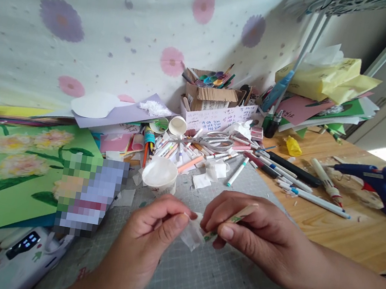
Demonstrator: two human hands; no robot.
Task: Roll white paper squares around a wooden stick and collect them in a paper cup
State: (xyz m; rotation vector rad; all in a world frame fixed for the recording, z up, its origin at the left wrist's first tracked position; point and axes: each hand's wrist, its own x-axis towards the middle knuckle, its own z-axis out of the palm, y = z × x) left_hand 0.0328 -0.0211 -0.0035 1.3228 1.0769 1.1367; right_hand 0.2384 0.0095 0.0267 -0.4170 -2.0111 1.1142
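Note:
My left hand (155, 237) pinches a small piece of thin white tissue paper (192, 235) between thumb and forefinger. Facing it, my right hand (251, 236) is closed round a flat wooden craft stick (235, 219) with green stains. The stick's lower end lies right by the paper; whether it touches cannot be made out. Both hands are above a grey gridded cutting mat (213, 286). Just beyond the left hand stands a white paper cup (160, 173). Small white paper scraps (204, 180) lie on the mat past the fingers.
Markers (238, 172) and scissors (216, 141) clutter the back. A blue glue gun (375, 182) lies right on the wooden table (327, 226). Left are a green flower picture (25, 175) and a white device with a lit display (28, 245). A cardboard box (211, 98) holds brushes.

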